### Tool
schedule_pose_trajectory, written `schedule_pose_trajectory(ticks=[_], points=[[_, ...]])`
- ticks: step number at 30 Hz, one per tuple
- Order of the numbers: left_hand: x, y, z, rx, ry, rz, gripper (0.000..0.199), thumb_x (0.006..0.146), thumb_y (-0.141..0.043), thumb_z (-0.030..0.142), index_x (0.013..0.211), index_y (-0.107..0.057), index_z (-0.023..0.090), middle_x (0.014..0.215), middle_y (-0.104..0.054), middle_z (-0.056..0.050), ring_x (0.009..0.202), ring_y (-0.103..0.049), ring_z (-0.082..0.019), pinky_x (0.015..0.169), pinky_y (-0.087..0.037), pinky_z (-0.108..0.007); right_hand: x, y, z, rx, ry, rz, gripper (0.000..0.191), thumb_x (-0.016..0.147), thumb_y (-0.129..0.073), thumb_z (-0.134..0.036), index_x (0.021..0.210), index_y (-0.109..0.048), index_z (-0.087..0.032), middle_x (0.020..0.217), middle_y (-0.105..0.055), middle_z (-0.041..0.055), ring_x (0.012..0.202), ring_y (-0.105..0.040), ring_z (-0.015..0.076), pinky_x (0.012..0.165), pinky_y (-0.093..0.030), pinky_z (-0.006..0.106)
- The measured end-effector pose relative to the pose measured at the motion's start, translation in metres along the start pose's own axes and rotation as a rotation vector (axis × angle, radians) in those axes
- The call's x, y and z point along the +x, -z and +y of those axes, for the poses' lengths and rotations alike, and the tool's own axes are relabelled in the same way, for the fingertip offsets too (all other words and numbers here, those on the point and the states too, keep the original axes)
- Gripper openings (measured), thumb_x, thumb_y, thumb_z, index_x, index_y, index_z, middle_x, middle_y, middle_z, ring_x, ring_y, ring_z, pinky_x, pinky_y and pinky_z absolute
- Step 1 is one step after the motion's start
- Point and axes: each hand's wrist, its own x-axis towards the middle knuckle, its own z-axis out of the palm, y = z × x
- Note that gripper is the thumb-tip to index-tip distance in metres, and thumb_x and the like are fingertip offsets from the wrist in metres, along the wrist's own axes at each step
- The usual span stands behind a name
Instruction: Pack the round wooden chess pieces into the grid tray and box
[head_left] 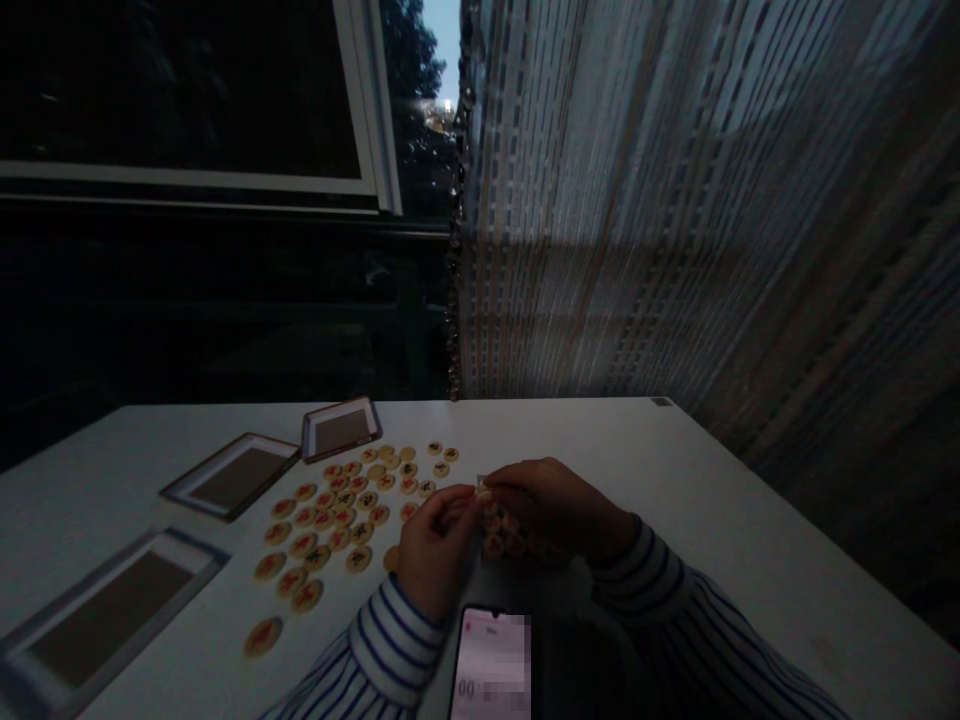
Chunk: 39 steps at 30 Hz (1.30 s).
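My left hand (439,545) is closed, its thumb and fingertips pinching at a small pale Chinese chess piece (484,492). From the other side my right hand (555,500) reaches to the same spot, its fingers curled and bent down, partly in shadow. Beneath my right hand lies a tight group of Chinese chess pieces (493,546) with red characters, some of them covered by the hand. A clear edge shows beside them, but I cannot tell what it belongs to. Left of my left hand, several loose round pieces (323,518) with red or black characters are spread out; a few show blank faces.
On the white table (720,540), three shallow framed trays (247,437) stand along the left side. A lit phone (491,665) is at the near edge, in front of my body. Beyond the table are a window (375,130) and a string curtain (570,200).
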Motion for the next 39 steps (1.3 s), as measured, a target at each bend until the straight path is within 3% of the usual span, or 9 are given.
schedule_pose_trajectory(ticks=[8, 15, 29, 39], points=[[0.0005, -0.0013, 0.0025, -0.060, 0.056, 0.025, 0.023, 0.061, -0.066, 0.029, 0.078, -0.060, 0.014, 0.071, -0.068, -0.004, 0.068, -0.064, -0.015, 0.063, -0.052, -0.024, -0.0010, 0.0022, -0.0021, 0.051, -0.057, 0.000, 0.024, 0.081, -0.043, -0.022, 0.096, -0.060, -0.018, 0.089, -0.066, 0.0040, 0.079, -0.061, 0.0139, 0.069, -0.044, 0.023], [-0.0003, -0.0013, 0.0029, 0.038, 0.036, -0.007, 0.019, 0.063, -0.063, 0.030, 0.076, -0.061, 0.016, 0.071, -0.069, -0.004, 0.068, -0.065, -0.016, 0.061, -0.053, -0.025, -0.0004, -0.0012, 0.0011, 0.025, -0.010, -0.007, 0.026, 0.082, -0.040, -0.023, 0.098, -0.060, -0.019, 0.094, -0.065, 0.0044, 0.085, -0.059, 0.0146, 0.073, -0.043, 0.024], [0.0000, -0.0015, 0.0046, -0.076, 0.103, -0.019, 0.018, 0.061, -0.065, 0.028, 0.072, -0.061, 0.015, 0.066, -0.068, -0.004, 0.065, -0.064, -0.016, 0.062, -0.052, -0.025, -0.0011, -0.0034, 0.0010, 0.016, -0.007, 0.012, 0.024, 0.077, -0.049, -0.028, 0.096, -0.060, -0.018, 0.092, -0.064, 0.0044, 0.083, -0.058, 0.0154, 0.072, -0.042, 0.025], [0.0019, 0.0008, 0.0000, -0.069, 0.125, -0.030, 0.019, 0.063, -0.063, 0.031, 0.071, -0.063, 0.013, 0.066, -0.067, -0.004, 0.065, -0.063, -0.015, 0.062, -0.049, -0.025, 0.0001, -0.0064, 0.0070, -0.050, 0.031, 0.000, 0.025, 0.082, -0.041, -0.024, 0.099, -0.059, -0.019, 0.094, -0.063, 0.0046, 0.086, -0.056, 0.0150, 0.074, -0.041, 0.027]])
